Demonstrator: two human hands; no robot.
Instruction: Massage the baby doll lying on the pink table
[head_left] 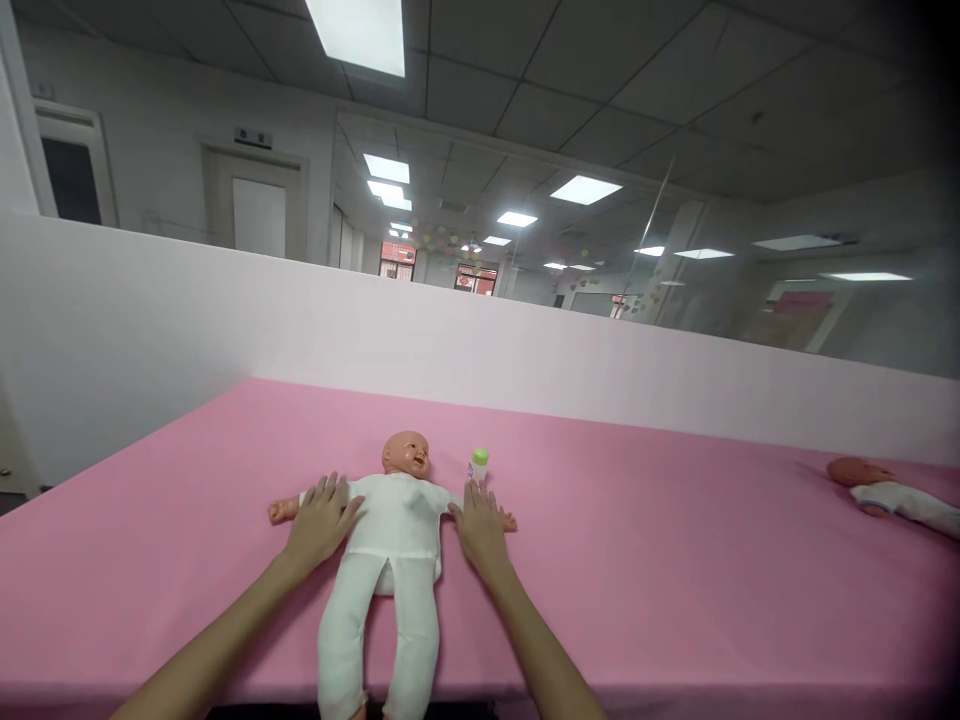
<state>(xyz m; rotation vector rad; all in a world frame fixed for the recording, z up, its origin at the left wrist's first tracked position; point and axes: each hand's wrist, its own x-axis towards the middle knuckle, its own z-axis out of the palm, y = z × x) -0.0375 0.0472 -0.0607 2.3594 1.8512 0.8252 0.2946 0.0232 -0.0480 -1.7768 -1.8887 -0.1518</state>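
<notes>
Two flat hands pin a baby doll's arms to the pink table.

On the left, the left hand (322, 520) lies palm down with fingers spread over the doll's outstretched arm and shoulder, which keeps that side of the baby doll (390, 560) from sliding. The doll lies on its back in the near middle of the pink table (675, 560), head toward the far wall, legs toward the near edge, dressed in a white suit. The right hand (480, 525) rests flat and open on the doll's other arm, gripping nothing. Just beyond its fingertips a small bottle with a green cap (478, 465) stands upright, close to the doll's head. At the far right a second doll (892, 492) lies well apart.
</notes>
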